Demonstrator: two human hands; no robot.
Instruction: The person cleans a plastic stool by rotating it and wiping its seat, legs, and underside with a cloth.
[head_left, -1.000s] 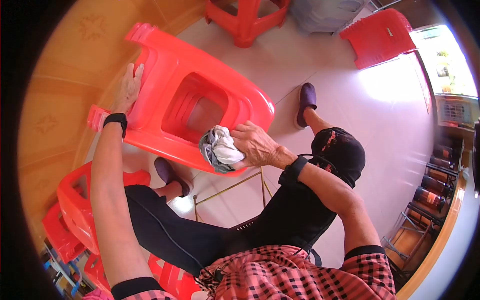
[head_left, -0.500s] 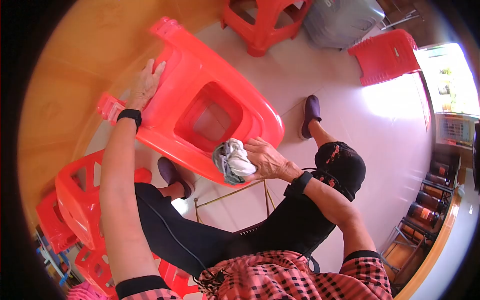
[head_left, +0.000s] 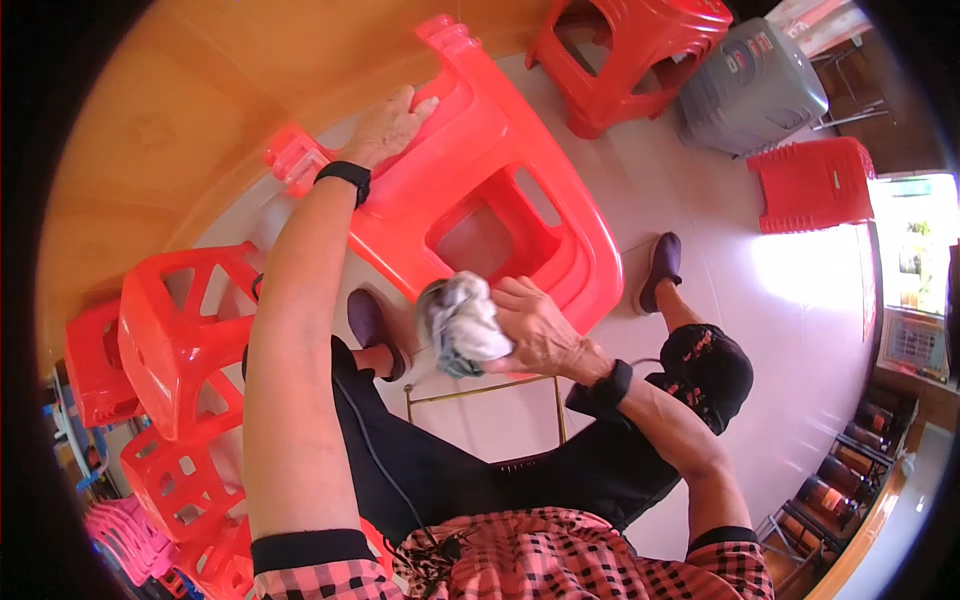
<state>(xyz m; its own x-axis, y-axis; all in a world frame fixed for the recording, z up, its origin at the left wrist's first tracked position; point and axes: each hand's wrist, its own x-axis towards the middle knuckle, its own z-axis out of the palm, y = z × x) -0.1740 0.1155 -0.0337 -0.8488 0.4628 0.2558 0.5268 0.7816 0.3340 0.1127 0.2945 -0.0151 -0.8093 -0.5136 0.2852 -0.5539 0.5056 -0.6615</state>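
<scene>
A red plastic stool [head_left: 440, 175] lies tilted in front of me, with an opening in its side. My left hand [head_left: 390, 125] rests on the stool near its legs, fingers spread, holding no separate object. A crumpled grey and white cloth [head_left: 466, 322] is bunched in my right hand [head_left: 540, 328], whose fingers are wrapped round it. The cloth is at the stool's near edge, by the opening; part of that edge is hidden behind the hand and cloth.
Red stools [head_left: 185, 345] stand at the left, above pink stools [head_left: 130, 535]. Another red stool [head_left: 640, 60], a grey stack [head_left: 755, 90] and a red stack [head_left: 815, 185] stand beyond. A thin metal frame [head_left: 485, 392] is between my legs.
The view has turned, so the stool and both arms appear farther right. The cloth has moved off the stool's face toward its near edge. Both hands keep their hold.
</scene>
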